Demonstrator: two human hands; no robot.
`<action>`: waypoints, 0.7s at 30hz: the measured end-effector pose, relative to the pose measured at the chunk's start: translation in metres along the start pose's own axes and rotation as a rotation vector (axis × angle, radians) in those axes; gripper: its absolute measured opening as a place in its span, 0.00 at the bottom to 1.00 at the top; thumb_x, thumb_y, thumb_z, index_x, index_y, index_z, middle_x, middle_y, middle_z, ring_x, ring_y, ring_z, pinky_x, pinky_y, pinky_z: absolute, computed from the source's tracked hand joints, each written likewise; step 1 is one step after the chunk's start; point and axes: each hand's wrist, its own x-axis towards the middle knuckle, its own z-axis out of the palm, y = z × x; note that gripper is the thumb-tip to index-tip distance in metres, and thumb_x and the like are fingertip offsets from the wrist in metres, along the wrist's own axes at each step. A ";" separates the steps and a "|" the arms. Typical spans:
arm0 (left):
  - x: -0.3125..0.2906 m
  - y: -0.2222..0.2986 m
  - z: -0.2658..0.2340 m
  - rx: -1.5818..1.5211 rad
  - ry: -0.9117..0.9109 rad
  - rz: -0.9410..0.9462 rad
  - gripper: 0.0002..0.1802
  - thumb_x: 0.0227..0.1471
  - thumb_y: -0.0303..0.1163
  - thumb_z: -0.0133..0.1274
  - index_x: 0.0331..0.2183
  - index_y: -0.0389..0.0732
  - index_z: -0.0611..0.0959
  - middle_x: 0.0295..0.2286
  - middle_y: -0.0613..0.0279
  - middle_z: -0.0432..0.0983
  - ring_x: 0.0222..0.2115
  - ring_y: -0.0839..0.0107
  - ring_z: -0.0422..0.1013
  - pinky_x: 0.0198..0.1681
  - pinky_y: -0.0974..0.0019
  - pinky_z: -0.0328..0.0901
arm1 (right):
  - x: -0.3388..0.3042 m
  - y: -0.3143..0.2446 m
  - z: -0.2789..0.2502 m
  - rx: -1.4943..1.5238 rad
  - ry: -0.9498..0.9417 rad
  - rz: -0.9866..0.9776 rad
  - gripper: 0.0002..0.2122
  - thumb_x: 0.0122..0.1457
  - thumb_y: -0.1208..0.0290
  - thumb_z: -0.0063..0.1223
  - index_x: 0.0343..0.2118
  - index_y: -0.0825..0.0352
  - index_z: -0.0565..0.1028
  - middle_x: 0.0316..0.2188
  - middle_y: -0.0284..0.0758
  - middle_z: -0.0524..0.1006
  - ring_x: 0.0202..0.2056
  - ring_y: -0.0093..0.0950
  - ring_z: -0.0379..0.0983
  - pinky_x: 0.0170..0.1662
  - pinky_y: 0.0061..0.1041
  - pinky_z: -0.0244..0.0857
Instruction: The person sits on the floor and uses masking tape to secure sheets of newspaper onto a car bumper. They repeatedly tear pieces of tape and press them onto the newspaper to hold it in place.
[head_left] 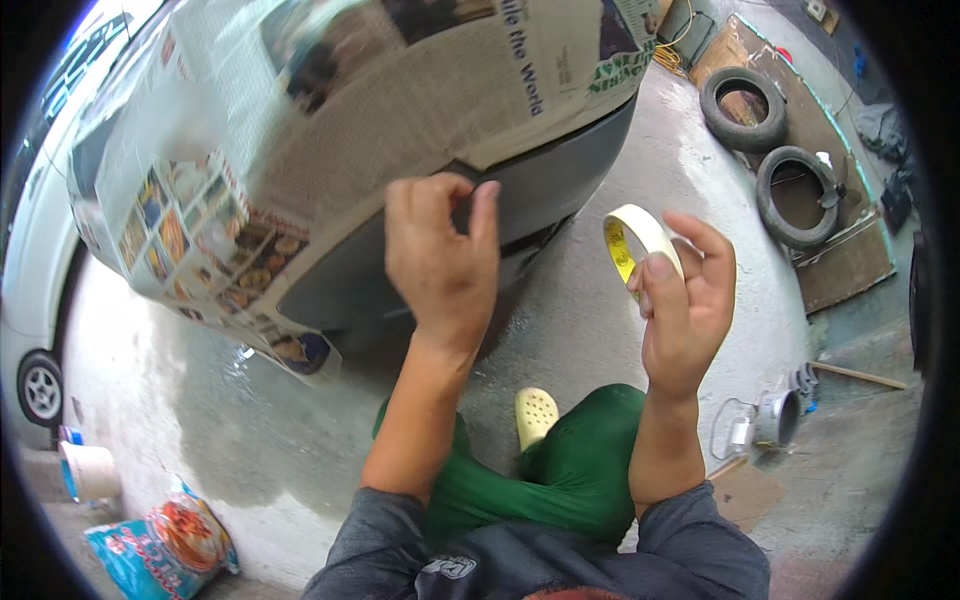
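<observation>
My right hand (693, 300) holds a roll of cream masking tape (652, 235) between thumb and fingers. The tape's inner core is yellow, and the roll is held up on edge, apart from the car. My left hand (440, 245) is raised in front of the grey car bumper (560, 165), with its fingers curled in and the thumb up close to the index finger. Anything it pinches is too small or hidden to make out. Newspaper sheets (400, 110) cover the car's body above the bumper, their lower edge running along it.
Two tyres (797, 232) lie on a board (850, 265) at the right. A metal can (777, 418) and a wooden stick (858, 375) are on the floor nearer me. A white car (35, 290), a white bucket (90, 472) and a blue plastic bag (150, 550) are at the left.
</observation>
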 end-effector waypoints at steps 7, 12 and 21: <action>0.035 0.013 0.012 0.301 -0.205 0.034 0.12 0.48 0.27 0.69 0.28 0.44 0.78 0.23 0.62 0.73 0.22 0.60 0.71 0.26 0.59 0.65 | 0.022 0.031 -0.005 0.155 -0.337 -0.320 0.20 0.63 0.73 0.65 0.56 0.69 0.72 0.41 0.41 0.80 0.26 0.24 0.75 0.33 0.23 0.71; 0.023 0.053 0.001 0.173 -0.437 -0.143 0.12 0.50 0.27 0.70 0.26 0.42 0.80 0.20 0.58 0.71 0.18 0.62 0.69 0.22 0.61 0.63 | 0.083 -0.016 0.024 0.851 0.176 -0.040 0.22 0.65 0.70 0.63 0.60 0.67 0.70 0.38 0.44 0.80 0.24 0.23 0.73 0.31 0.24 0.71; 0.041 0.191 -0.097 -0.096 -1.311 -0.846 0.12 0.62 0.40 0.60 0.39 0.42 0.87 0.38 0.54 0.82 0.40 0.54 0.79 0.42 0.56 0.73 | 0.177 -0.091 -0.042 -0.125 -0.572 0.284 0.12 0.64 0.81 0.55 0.50 0.70 0.78 0.48 0.46 0.79 0.38 0.33 0.79 0.43 0.30 0.73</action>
